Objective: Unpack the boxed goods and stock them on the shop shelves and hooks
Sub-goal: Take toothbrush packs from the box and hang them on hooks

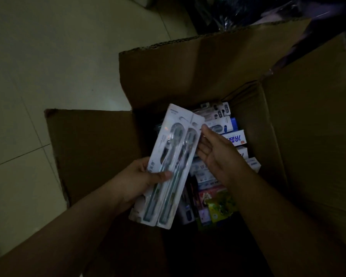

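Toothbrush pack (169, 166) in L hand (142, 176) grip, R hand (214, 152) flat-fingered against it, over box (188, 72).

This looks like the floor or back room of a small shop selling toiletries and sundries, dimly lit. A large open cardboard carton (288, 126) stands on pale floor tiles (48, 66), its flaps folded out, and it is crammed with retail-packed goods. Just right of where the left hand (140, 176) grips a twin toothbrush blister pack (174, 156) lie boxed toothpaste cartons (235, 138) with printed Chinese lettering. Below and right of the grip lie bright green sachets (220, 206). Beyond the carton, well above the grip, dark plastic wrapping (238, 13) glints.
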`<state>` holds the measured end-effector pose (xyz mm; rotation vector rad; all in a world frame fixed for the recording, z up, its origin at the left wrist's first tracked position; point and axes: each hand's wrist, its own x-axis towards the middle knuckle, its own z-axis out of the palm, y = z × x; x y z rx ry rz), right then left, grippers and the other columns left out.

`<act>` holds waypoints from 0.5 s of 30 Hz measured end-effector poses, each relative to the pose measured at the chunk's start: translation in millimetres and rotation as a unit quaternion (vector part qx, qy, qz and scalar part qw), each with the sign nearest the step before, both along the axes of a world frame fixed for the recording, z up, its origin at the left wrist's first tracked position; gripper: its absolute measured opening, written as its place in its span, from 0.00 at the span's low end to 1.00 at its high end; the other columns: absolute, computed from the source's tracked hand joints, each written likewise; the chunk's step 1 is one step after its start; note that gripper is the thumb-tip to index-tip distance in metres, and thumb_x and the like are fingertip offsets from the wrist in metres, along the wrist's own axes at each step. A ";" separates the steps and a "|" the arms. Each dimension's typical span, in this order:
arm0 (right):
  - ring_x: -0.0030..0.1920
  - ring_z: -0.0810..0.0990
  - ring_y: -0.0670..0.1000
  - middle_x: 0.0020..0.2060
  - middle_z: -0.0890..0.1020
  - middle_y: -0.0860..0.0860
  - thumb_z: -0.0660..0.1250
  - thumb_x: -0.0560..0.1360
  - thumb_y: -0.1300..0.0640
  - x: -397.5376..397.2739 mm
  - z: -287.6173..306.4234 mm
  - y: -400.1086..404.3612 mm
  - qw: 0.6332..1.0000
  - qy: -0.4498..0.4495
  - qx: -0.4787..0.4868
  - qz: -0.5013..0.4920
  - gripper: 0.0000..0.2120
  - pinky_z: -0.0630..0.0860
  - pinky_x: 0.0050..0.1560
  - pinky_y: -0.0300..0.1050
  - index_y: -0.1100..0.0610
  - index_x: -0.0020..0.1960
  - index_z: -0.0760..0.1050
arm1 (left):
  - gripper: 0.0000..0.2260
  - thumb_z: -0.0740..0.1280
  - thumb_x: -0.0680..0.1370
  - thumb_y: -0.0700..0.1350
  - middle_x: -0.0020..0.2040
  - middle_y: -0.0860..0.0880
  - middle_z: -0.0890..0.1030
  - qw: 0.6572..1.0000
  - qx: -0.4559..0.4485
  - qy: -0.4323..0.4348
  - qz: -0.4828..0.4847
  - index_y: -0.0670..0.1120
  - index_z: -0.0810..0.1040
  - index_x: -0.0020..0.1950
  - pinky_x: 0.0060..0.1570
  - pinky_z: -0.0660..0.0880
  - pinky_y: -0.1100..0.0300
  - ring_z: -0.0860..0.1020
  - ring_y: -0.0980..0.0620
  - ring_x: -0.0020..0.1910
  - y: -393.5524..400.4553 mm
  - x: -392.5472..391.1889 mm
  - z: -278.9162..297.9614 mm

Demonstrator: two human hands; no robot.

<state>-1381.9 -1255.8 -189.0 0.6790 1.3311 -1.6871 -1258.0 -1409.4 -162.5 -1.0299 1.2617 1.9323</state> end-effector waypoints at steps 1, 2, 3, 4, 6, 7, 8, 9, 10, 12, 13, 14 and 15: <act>0.54 0.81 0.50 0.58 0.81 0.56 0.61 0.80 0.55 -0.1 -3.0 0.6 1.000 0.000 0.017 -0.004 0.11 0.76 0.60 0.45 0.59 0.58 0.76 | 0.10 0.68 0.74 0.38 0.50 0.42 0.84 1.000 0.005 0.004 0.014 0.43 0.80 0.56 0.49 0.79 0.47 0.83 0.43 0.48 -3.6 0.3 0.3; 0.57 0.80 0.51 0.61 0.79 0.57 0.61 0.80 0.55 -0.7 -7.1 1.9 0.999 -0.005 0.037 -0.009 0.13 0.74 0.60 0.43 0.60 0.61 0.74 | 0.10 0.68 0.75 0.38 0.49 0.42 0.84 1.000 0.006 0.012 0.023 0.43 0.80 0.56 0.47 0.79 0.48 0.83 0.43 0.48 -7.0 0.9 0.2; 0.59 0.78 0.52 0.64 0.76 0.58 0.61 0.80 0.56 -1.8 -12.3 3.5 0.998 -0.014 0.056 -0.015 0.16 0.72 0.60 0.42 0.61 0.65 0.71 | 0.10 0.68 0.75 0.39 0.49 0.42 0.85 1.000 0.002 0.016 0.027 0.43 0.79 0.56 0.46 0.79 0.49 0.84 0.43 0.47 -9.9 1.4 0.6; 0.60 0.77 0.53 0.66 0.74 0.60 0.60 0.80 0.57 -3.7 -16.5 5.8 0.997 -0.023 0.072 -0.020 0.19 0.71 0.59 0.42 0.63 0.69 0.68 | 0.10 0.68 0.75 0.39 0.49 0.43 0.85 0.999 -0.006 0.020 0.029 0.43 0.79 0.56 0.45 0.79 0.50 0.84 0.44 0.47 -12.0 2.0 -0.4; 0.61 0.76 0.53 0.67 0.73 0.61 0.59 0.81 0.59 -9.8 -26.5 9.9 0.995 -0.033 0.092 -0.021 0.20 0.71 0.60 0.41 0.64 0.71 0.65 | 0.09 0.68 0.76 0.39 0.48 0.44 0.85 0.999 -0.022 0.013 0.035 0.44 0.80 0.55 0.44 0.80 0.51 0.84 0.45 0.46 -14.7 4.7 -6.5; 0.62 0.75 0.53 0.67 0.72 0.61 0.59 0.81 0.59 -13.9 -33.1 10.8 0.994 -0.037 0.101 -0.018 0.20 0.71 0.61 0.41 0.64 0.71 0.65 | 0.09 0.69 0.75 0.40 0.48 0.44 0.85 0.999 -0.031 0.003 0.039 0.45 0.80 0.54 0.46 0.80 0.50 0.84 0.45 0.46 -15.5 6.4 -9.5; 0.64 0.74 0.53 0.68 0.72 0.60 0.59 0.81 0.58 -18.8 -38.3 10.9 0.993 -0.039 0.107 -0.010 0.20 0.71 0.61 0.41 0.64 0.71 0.65 | 0.10 0.70 0.73 0.42 0.48 0.43 0.85 0.998 -0.034 -0.007 0.046 0.45 0.80 0.54 0.47 0.80 0.48 0.84 0.44 0.46 -16.4 8.4 -13.1; 0.66 0.74 0.53 0.68 0.72 0.60 0.59 0.81 0.58 -24.2 -45.8 10.1 0.992 -0.036 0.119 -0.005 0.20 0.71 0.61 0.40 0.64 0.71 0.65 | 0.11 0.71 0.71 0.43 0.48 0.43 0.85 0.998 -0.035 -0.016 0.050 0.45 0.80 0.53 0.48 0.80 0.47 0.84 0.44 0.46 -17.1 10.4 -17.3; 0.66 0.73 0.53 0.68 0.72 0.60 0.58 0.81 0.57 -29.1 -51.7 7.8 0.991 -0.033 0.126 -0.001 0.20 0.70 0.62 0.41 0.64 0.71 0.65 | 0.13 0.71 0.69 0.45 0.48 0.42 0.85 0.998 -0.030 -0.014 0.056 0.44 0.80 0.53 0.48 0.80 0.46 0.84 0.43 0.45 -18.0 13.0 -22.1; 0.68 0.72 0.53 0.69 0.71 0.60 0.58 0.82 0.57 -40.7 -64.6 0.5 0.991 -0.023 0.135 0.000 0.20 0.69 0.66 0.42 0.64 0.72 0.64 | 0.16 0.71 0.68 0.46 0.48 0.42 0.85 0.998 -0.020 -0.002 0.058 0.43 0.80 0.54 0.46 0.80 0.46 0.84 0.42 0.46 -20.6 16.6 -29.0; 0.69 0.71 0.54 0.69 0.70 0.60 0.57 0.82 0.58 -46.9 -73.2 -3.3 0.990 -0.015 0.139 -0.003 0.20 0.67 0.68 0.43 0.64 0.72 0.63 | 0.16 0.71 0.68 0.45 0.48 0.42 0.85 0.998 -0.019 0.005 0.052 0.43 0.80 0.55 0.46 0.80 0.46 0.84 0.42 0.46 -21.9 17.1 -29.7; 0.70 0.69 0.56 0.70 0.69 0.61 0.56 0.82 0.59 -52.6 -81.6 -8.0 0.990 -0.012 0.138 -0.005 0.20 0.65 0.70 0.44 0.64 0.72 0.63 | 0.16 0.71 0.68 0.45 0.48 0.42 0.85 0.998 -0.022 0.014 0.049 0.43 0.80 0.55 0.45 0.80 0.47 0.84 0.42 0.46 -23.4 18.1 -32.7; 0.71 0.67 0.57 0.70 0.68 0.62 0.55 0.82 0.60 -57.8 -88.0 -13.2 0.990 -0.013 0.141 0.002 0.19 0.63 0.72 0.45 0.65 0.72 0.63 | 0.16 0.71 0.68 0.45 0.47 0.43 0.85 0.998 -0.026 0.020 0.046 0.44 0.80 0.55 0.43 0.80 0.50 0.84 0.43 0.45 -24.6 17.6 -32.9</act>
